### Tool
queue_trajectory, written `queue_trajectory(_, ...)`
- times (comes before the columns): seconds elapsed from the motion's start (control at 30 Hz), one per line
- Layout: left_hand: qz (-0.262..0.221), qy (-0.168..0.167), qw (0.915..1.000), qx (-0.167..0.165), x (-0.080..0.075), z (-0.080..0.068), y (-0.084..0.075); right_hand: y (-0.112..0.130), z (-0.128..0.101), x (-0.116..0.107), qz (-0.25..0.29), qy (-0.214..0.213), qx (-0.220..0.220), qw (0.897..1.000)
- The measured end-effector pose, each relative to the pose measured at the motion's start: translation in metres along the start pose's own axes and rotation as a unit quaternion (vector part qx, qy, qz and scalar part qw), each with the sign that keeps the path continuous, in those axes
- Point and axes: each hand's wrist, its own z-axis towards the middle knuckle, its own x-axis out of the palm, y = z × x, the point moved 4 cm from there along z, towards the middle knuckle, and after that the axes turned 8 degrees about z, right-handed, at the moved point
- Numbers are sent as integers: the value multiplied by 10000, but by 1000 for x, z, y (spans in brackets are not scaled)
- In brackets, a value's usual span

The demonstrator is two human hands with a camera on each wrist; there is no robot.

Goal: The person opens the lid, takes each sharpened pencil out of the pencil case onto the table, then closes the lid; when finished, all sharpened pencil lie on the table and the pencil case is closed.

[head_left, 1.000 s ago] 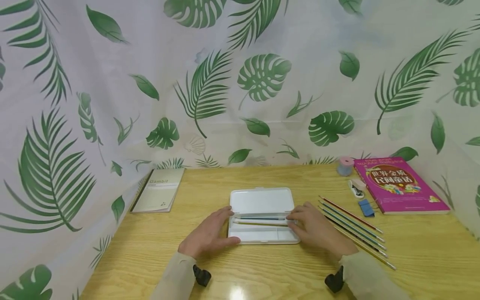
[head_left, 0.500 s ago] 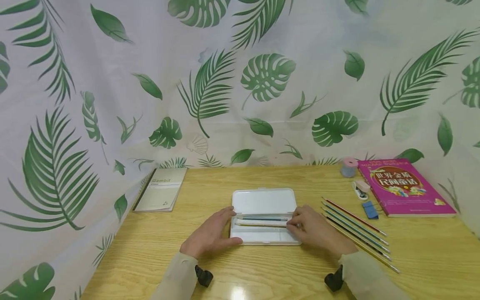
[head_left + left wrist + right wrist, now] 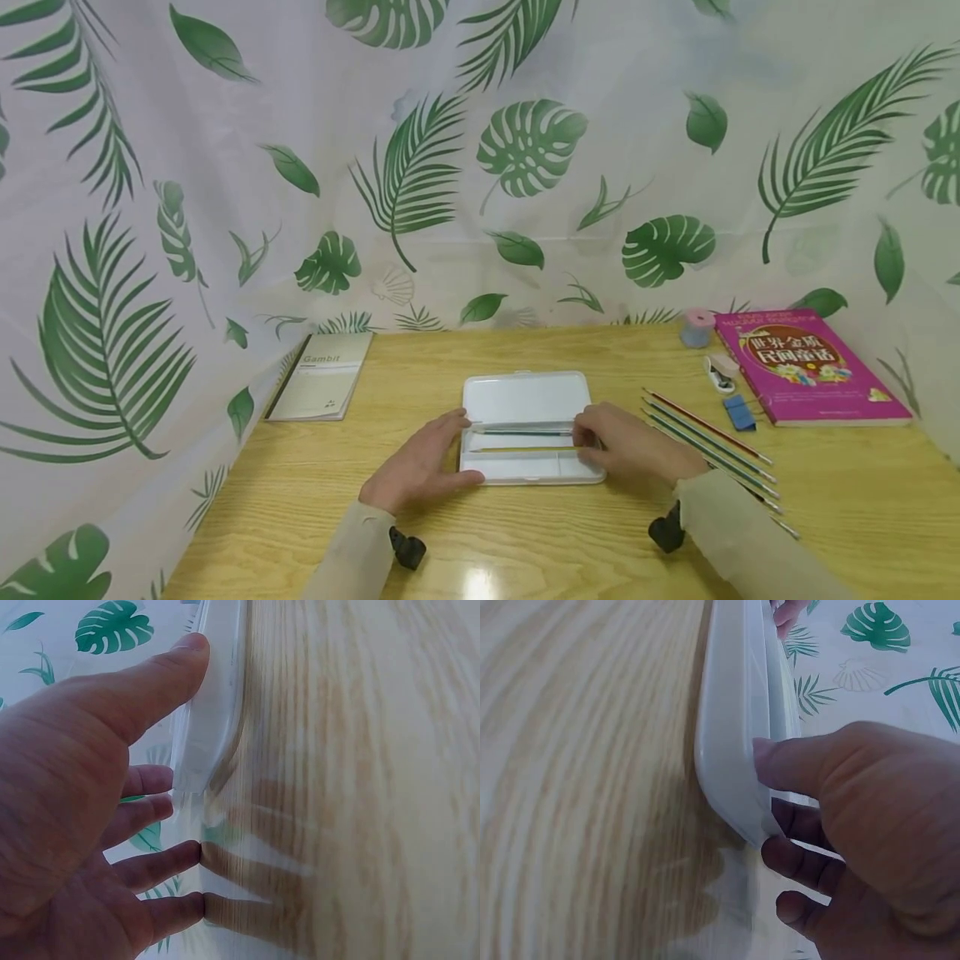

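Observation:
A white pencil box (image 3: 517, 469) stands on the table with its lid (image 3: 525, 397) folded back. Inside lie a blue-green pencil (image 3: 521, 432) and, nearer the front, a yellow pencil (image 3: 525, 450). My left hand (image 3: 418, 468) rests at the box's left end, fingers spread, its thumb (image 3: 169, 675) on the front rim in the left wrist view. At the right end, my right hand (image 3: 630, 443) has its fingers bent and pinches the yellow pencil's right end, which the fingers hide. In the right wrist view its thumb (image 3: 791, 765) reaches over the box rim.
Several pencils (image 3: 712, 437) lie slanted to the right, partly under the right forearm. Beyond them are a blue eraser-like block (image 3: 739, 412), a small white sharpener-like object (image 3: 720, 373), a pink-topped spool (image 3: 697, 327) and a magenta book (image 3: 817, 371). A notebook (image 3: 322, 379) lies back left.
My right hand has shifted slightly back and its fingers have bent more. The yellow pencil's right end has risen a little. My left hand has stayed at the box's left end.

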Motion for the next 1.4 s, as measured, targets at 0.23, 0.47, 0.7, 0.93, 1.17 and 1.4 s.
queue_trajectory(0.23, 15, 7, 10000, -87, -1, 1, -1, -8, -5, 3, 770, -172, 445, 9959)
queue_trajectory(0.47, 13, 21, 10000, -47, 0, 1, -1, -20, -10, 7, 1298, -613, 612, 9878)
queue_trajectory(0.7, 36, 14, 10000, 21, 0, 1, -1, -21, -16, 8, 1343, -1286, 376, 9818)
queue_trajectory(0.93, 63, -4, 10000, 48, -1, -1, -1, -22, -21, 13, 1467, -1621, 606, 9739)
queue_trajectory(1.17, -1, 5, 10000, 34, -2, -3, -2, -23, -23, 16, 1681, -1657, 710, 9691)
queue_trajectory(1.4, 36, -34, 10000, 40, -2, -3, -2, -20, -26, 12, 1681, -1814, 588, 9671)
